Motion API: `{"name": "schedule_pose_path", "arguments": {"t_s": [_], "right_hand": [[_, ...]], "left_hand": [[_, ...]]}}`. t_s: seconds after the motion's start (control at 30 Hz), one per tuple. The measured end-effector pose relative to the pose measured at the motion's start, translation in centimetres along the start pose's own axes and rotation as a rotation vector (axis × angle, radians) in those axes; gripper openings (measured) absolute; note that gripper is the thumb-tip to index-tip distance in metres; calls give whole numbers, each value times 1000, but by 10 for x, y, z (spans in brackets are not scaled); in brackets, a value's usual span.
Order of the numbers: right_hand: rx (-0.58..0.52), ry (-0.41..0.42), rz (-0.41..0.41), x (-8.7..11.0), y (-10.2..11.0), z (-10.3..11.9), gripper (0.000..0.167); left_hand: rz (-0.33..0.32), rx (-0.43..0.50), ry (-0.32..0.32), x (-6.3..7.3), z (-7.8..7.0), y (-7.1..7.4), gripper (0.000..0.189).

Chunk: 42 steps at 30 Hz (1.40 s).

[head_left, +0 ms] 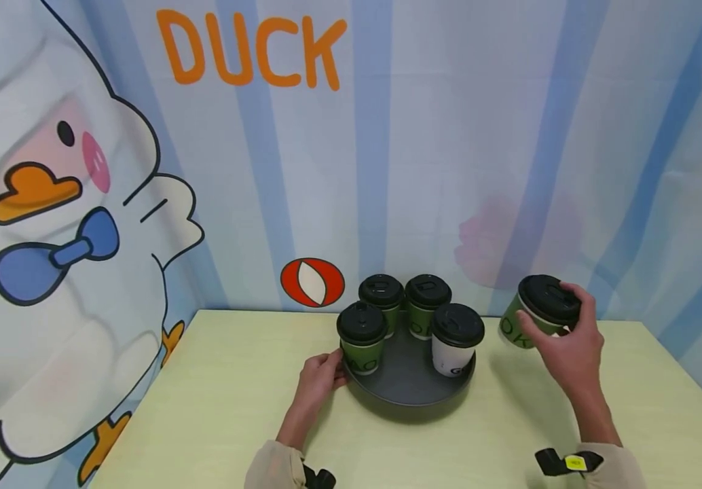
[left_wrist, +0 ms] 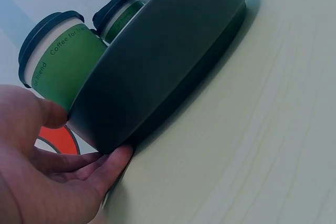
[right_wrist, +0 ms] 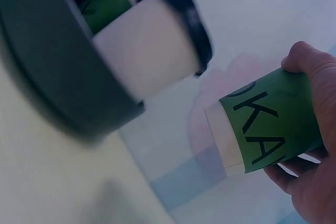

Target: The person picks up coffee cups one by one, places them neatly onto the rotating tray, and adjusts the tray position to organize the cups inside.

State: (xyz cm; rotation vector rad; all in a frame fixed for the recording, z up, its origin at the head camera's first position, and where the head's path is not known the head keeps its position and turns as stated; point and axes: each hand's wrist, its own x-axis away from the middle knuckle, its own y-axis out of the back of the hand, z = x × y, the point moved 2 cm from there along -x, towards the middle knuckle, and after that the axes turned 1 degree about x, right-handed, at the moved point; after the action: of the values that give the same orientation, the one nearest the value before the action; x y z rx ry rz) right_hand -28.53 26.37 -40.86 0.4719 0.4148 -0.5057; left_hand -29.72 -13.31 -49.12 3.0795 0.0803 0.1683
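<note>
A dark grey round tray (head_left: 409,380) carries three green paper coffee cups with black lids, one at the front left (head_left: 363,350) and two behind. A white coffee cup (head_left: 449,356), also black-lidded, stands at its right. My left hand (head_left: 319,373) grips the tray's left edge, thumb by the rim and fingers at the underside, as the left wrist view shows. To the right of the tray, my right hand (head_left: 574,356) holds another green coffee cup (head_left: 514,326) in the air, tilted. Thumb and fingers wrap its sides in the right wrist view.
The pale yellow table (head_left: 223,407) runs back to a striped blue cloth backdrop (head_left: 424,136) right behind the tray. A large duck picture (head_left: 51,272) covers the backdrop's left side.
</note>
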Motion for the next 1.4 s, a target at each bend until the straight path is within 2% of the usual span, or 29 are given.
{"name": "schedule_pose_path", "arguments": {"t_s": [0.13,0.3,0.5,0.67,0.83,0.97,1.4], "right_hand": [[-86,-22,4,5,4,23,83],[-163,25,33,19,0,56,84],[-257,99,107,39,-17,88,82],[-337,149,219,58,-41,105,84],[-309,174,331,77,-68,108,85],[-280,175,376,88,-84,103,83],[-179,182,379,99,-108,83,80]], "left_hand": [[-2,-3,1,0,-1,1,46],[-8,-8,1,-1,0,2,46],[-8,-9,-3,-3,1,3,46],[4,5,1,-2,0,4,47],[11,14,-5,-1,0,4,47],[8,17,0,-2,0,3,46],[4,29,-5,-3,2,2,44]]}}
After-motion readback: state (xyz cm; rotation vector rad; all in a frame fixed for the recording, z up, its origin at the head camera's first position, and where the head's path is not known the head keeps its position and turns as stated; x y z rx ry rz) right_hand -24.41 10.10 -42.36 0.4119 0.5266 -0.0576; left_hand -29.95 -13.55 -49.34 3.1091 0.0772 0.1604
